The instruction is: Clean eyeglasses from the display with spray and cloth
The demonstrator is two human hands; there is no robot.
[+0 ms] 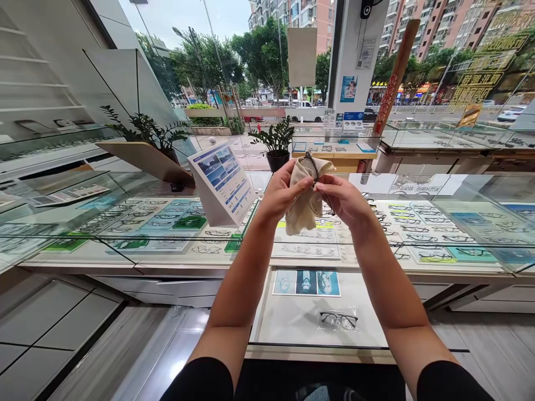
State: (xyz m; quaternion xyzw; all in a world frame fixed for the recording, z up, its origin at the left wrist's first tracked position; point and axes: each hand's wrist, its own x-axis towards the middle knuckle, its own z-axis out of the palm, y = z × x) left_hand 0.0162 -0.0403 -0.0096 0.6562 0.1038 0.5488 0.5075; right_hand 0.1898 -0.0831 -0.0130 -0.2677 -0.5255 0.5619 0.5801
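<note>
Over the glass counter I hold a pair of dark-framed eyeglasses [316, 177] bundled in a cream cleaning cloth [301, 218]. My left hand [283, 190] is closed round the cloth, its thumb pressed on the front near the frame. Fingers of my right hand [339, 196] pinch the glasses at the cloth's right side. Folds of cloth and my fingers hide much of the frame. Below my hands, a second pair of glasses [339, 320] in a clear plastic bag lies in the pulled-out white drawer [288, 328].
A desk calendar [223, 184] stands on the glass counter to the left. Behind my hands is a potted plant [276, 145]. Rows of eyeglasses [430, 220] lie under the glass. A card with three pictures [306, 282] sits at the drawer's back.
</note>
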